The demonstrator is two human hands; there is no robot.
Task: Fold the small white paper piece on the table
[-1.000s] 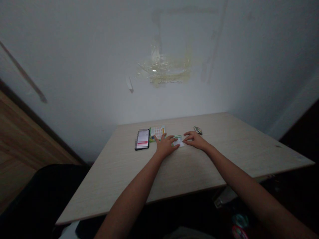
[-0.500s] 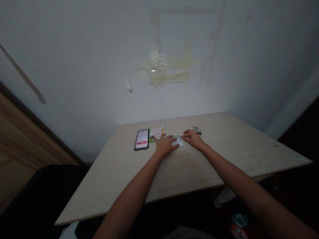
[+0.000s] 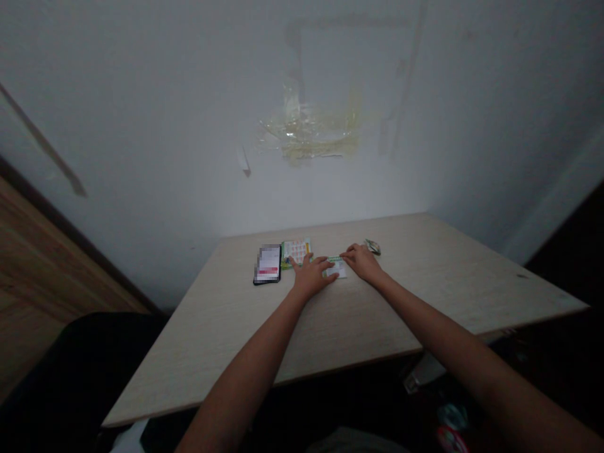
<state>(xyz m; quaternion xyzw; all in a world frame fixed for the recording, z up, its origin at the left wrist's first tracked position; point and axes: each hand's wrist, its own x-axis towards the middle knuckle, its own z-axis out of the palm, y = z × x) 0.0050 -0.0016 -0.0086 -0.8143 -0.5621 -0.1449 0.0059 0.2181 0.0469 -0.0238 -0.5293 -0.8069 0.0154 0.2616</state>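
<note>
A small white-and-green sheet (image 3: 336, 269) lies flat on the table. My left hand (image 3: 312, 277) rests over its left side with the fingers spread, and its thumb touches the sheet's lower part. Other fingers of that hand reach onto the lower edge of a printed booklet (image 3: 297, 250) with rows of small pictures. At the sheet's upper right corner, my right hand (image 3: 363, 261) has thumb and forefinger pinched together. What lies between those fingertips is too small to make out.
Left of the booklet lies a dark-framed phone (image 3: 268, 264) with its screen lit. A small patterned packet (image 3: 372, 246) sits just behind my right hand. The pale wooden table (image 3: 226, 333) meets a wall (image 3: 179, 126) marked with old clear tape (image 3: 316, 135).
My right hand has shifted very slightly left, its fingers still pinched by the sheet's corner. My left hand stays in place.
</note>
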